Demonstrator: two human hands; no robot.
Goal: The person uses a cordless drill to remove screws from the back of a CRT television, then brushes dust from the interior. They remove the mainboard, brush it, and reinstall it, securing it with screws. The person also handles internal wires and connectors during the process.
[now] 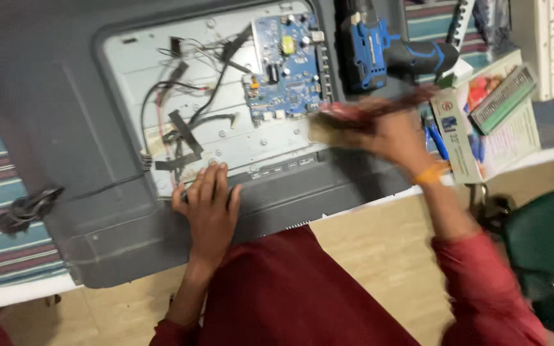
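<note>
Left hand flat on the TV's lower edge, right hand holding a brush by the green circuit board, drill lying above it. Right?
One thing is off: the circuit board is blue, not green, as the head view shows. The rest stands: the left hand lies flat on the lower edge of the opened TV back, the right hand holds a blurred brush by the board, and the blue drill lies above it.

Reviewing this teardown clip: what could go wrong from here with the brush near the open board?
1. The right hand sweeps a blurred brush beside the exposed blue circuit board; it could snag connectors.
2. Loose black wires lie taped across the metal panel and may get pulled.
3. The left hand presses the TV's lower edge, which overhangs the table.
</note>
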